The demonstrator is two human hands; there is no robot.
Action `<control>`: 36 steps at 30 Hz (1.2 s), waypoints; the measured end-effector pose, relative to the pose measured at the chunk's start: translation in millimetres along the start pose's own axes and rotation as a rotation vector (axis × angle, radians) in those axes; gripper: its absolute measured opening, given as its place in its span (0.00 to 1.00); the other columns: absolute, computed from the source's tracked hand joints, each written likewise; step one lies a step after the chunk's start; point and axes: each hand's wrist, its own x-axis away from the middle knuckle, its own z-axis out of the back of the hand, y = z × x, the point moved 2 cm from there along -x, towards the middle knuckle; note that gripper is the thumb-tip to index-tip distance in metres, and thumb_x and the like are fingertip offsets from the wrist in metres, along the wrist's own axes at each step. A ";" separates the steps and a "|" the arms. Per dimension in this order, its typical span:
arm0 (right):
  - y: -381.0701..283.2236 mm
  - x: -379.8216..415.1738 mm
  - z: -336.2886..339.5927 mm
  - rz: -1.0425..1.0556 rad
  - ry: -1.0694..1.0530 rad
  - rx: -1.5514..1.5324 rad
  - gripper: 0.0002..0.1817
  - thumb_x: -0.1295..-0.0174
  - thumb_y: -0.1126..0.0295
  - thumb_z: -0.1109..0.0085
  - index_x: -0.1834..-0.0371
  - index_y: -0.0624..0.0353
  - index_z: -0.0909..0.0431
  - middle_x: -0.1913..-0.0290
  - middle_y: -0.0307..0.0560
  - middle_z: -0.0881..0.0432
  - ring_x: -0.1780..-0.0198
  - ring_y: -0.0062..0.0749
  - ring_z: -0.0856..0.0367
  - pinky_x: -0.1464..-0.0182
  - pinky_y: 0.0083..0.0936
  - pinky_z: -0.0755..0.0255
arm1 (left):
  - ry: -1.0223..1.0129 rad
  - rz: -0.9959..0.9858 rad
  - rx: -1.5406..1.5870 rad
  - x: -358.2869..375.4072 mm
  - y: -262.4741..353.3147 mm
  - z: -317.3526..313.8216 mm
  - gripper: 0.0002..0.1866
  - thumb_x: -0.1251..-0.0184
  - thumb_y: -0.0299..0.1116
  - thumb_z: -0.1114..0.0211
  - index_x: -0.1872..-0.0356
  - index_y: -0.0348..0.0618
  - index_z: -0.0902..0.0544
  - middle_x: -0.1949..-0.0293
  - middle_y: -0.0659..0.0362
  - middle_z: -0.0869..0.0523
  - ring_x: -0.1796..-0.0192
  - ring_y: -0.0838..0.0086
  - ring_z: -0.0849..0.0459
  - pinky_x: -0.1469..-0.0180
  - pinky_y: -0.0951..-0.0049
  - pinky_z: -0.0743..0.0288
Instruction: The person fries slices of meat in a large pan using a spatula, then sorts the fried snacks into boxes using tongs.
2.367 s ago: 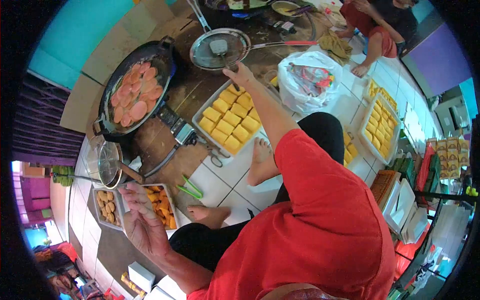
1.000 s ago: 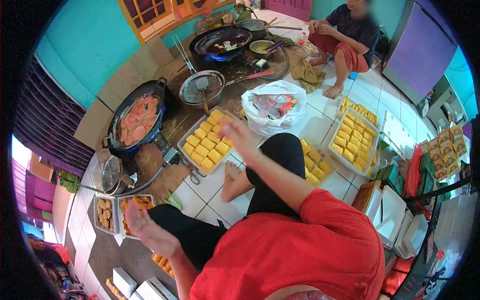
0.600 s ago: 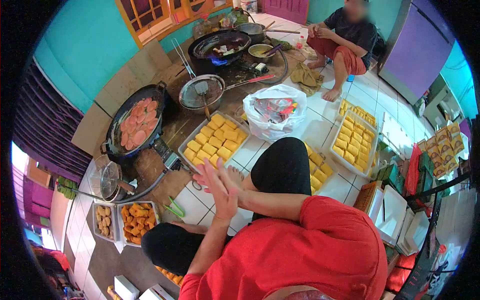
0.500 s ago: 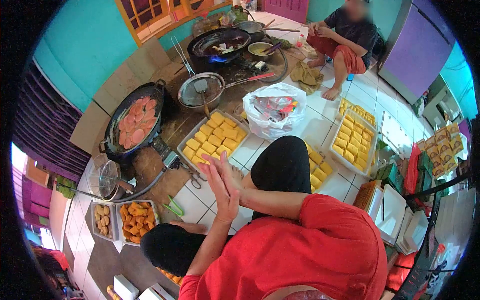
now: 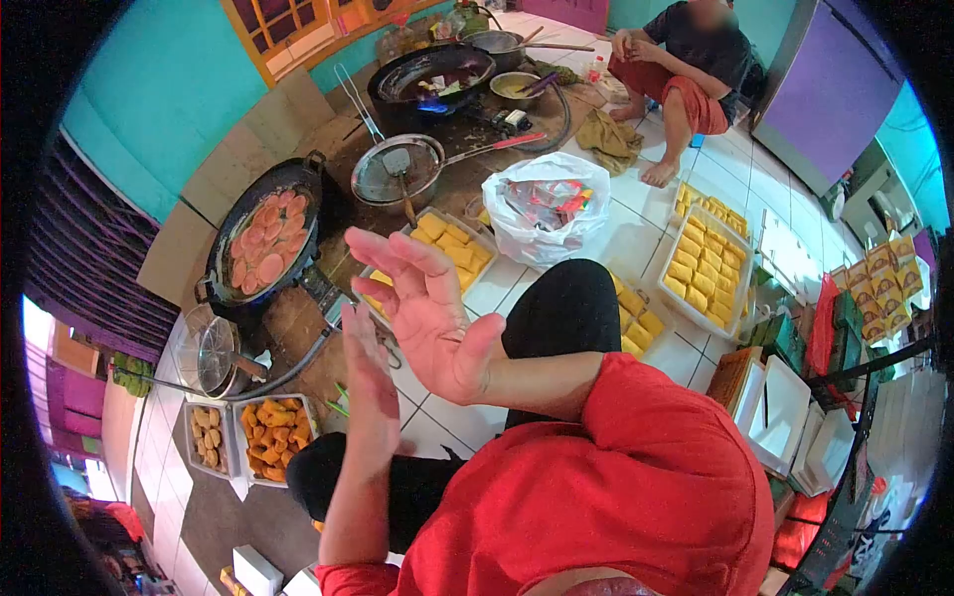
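Both my hands are raised in front of my chest, holding nothing. My right hand is open, palm showing, with its fingers extended and the thumb spread apart. Just left of it and slightly lower, my left hand is open too, seen edge-on with straight fingers and a little blurred. A gap separates the two palms. Behind them, partly covered by my right hand, lies a tray of yellow block-shaped food pieces. Bright green tongs on the floor are mostly hidden behind my left hand.
Pink discs lie in a wok at left. Another wok sits over a blue flame. A strainer, a white plastic bag, fried pieces and more yellow pieces surround me. Another person sits at back right.
My hands were pressed together palm to palm; now they are apart and closer to the camera. The other person stays seated in the same place.
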 end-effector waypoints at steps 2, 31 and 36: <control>2.8 -3.8 -13.7 0.084 0.021 -0.074 0.53 0.44 0.23 0.71 0.29 0.57 0.51 0.28 0.57 0.46 0.26 0.40 0.49 0.29 0.37 0.56 | -0.132 -0.033 0.064 3.8 19.0 -8.1 0.54 0.41 0.72 0.51 0.25 0.49 0.63 0.24 0.53 0.59 0.23 0.64 0.58 0.25 0.59 0.64; 41.1 -9.1 -4.4 0.339 0.101 0.158 0.57 0.48 0.21 0.64 0.28 0.58 0.51 0.32 0.75 0.43 0.29 0.61 0.45 0.31 0.46 0.51 | -0.146 0.269 0.604 -0.5 -30.4 8.2 0.37 0.35 0.50 0.38 0.32 0.40 0.40 0.36 0.53 0.30 0.34 0.63 0.31 0.32 0.59 0.38; 40.3 -6.5 -3.0 0.417 0.073 0.204 0.56 0.48 0.22 0.63 0.29 0.59 0.49 0.35 0.76 0.38 0.31 0.63 0.40 0.31 0.47 0.50 | -0.134 0.296 0.639 0.9 -31.7 7.9 0.37 0.35 0.49 0.37 0.32 0.40 0.41 0.37 0.54 0.29 0.35 0.64 0.30 0.33 0.61 0.37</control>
